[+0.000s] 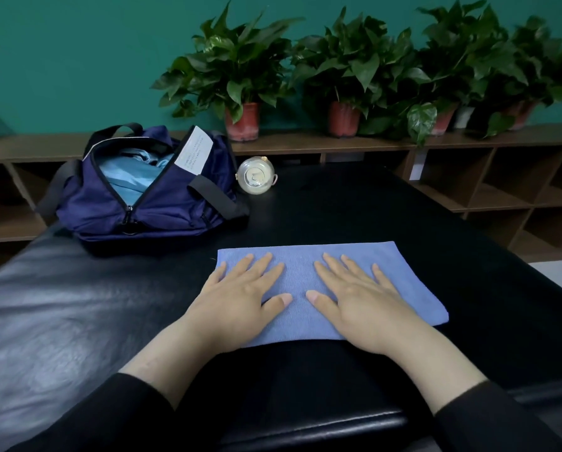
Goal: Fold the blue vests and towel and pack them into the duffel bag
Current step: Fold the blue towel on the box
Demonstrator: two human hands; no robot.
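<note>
Black padded table (77,321): towel (305,252) long axis left-right, left hand (240,298) and right hand (364,301) flat on it; duffel bag (149,203) far-left, left hand nearer.

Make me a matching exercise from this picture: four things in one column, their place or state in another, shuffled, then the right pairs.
Things:
1. towel
2. duffel bag
3. light blue cloth
4. round glass jar

Places or states:
A. inside the unzipped opening
B. flat under the left hand and right hand
C. on its side, right of the bag
D. zip open, far left of the black table

Pairs: 1-B, 2-D, 3-A, 4-C
</note>
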